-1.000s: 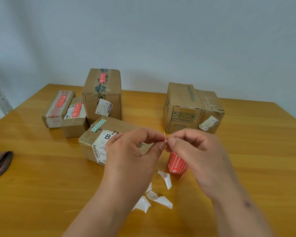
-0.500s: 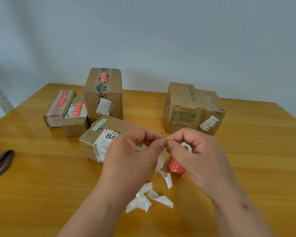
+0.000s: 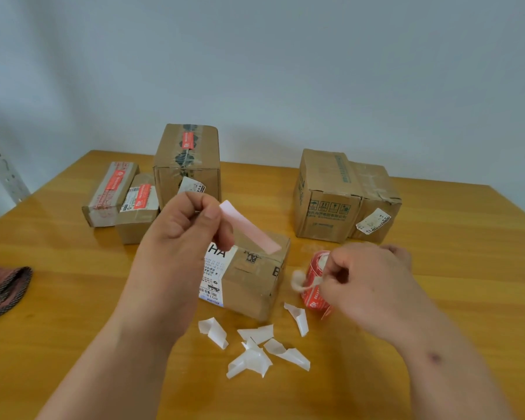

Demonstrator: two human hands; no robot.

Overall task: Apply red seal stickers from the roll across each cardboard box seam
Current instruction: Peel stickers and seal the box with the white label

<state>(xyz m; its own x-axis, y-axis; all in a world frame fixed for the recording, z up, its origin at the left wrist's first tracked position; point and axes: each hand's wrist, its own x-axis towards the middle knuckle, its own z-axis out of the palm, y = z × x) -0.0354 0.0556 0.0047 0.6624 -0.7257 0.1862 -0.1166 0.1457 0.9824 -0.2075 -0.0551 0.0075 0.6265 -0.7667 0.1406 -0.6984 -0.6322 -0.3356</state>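
Observation:
My left hand [image 3: 179, 241] pinches one end of a peeled sticker [image 3: 249, 227], its pale back side facing me, raised over the near cardboard box [image 3: 252, 286] with a white shipping label. To the right, my right hand [image 3: 367, 280] pinches a blurred white backing strip [image 3: 300, 281] in front of the red sticker roll [image 3: 314, 283], which stands on the table beside that box. Three boxes at the back left [image 3: 188, 159] carry red seals. Two boxes at the back right [image 3: 343, 192] show no red seal.
Several torn white backing scraps [image 3: 255, 347] lie on the wooden table [image 3: 73, 298] in front of the near box. A dark reddish cloth [image 3: 3, 289] lies at the left edge. A grey wall stands behind the table.
My hands have parted: the left lifted the sticker up and left over the near box, the right dropped toward the roll with the backing strip. The view moved closer.

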